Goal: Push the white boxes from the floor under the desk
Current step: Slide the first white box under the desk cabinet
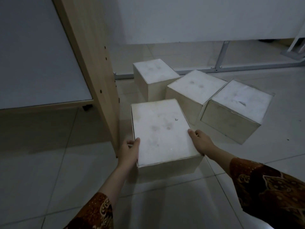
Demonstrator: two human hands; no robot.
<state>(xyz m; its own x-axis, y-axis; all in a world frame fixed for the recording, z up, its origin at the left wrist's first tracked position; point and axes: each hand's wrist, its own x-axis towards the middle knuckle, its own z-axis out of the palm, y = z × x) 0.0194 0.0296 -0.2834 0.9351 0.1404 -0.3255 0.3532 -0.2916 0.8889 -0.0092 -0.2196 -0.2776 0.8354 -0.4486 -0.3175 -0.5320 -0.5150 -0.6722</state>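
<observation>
Several white boxes stand on the tiled floor. The nearest white box (162, 131) lies in front of me, close beside the desk's wooden side panel (97, 75). My left hand (130, 151) clasps its near left edge, thumb on the lid. My right hand (200, 141) grips its near right edge. Farther back stand three more: a far box (155, 71) near the panel, a middle box (196, 86) turned at an angle, and a right box (239, 103) touching it.
A grey metal frame rail (231, 69) runs along the floor behind the boxes, below a white wall panel (198, 19). A white cabinet door (36, 55) fills the left. Pale floor tiles (49, 171) spread around me.
</observation>
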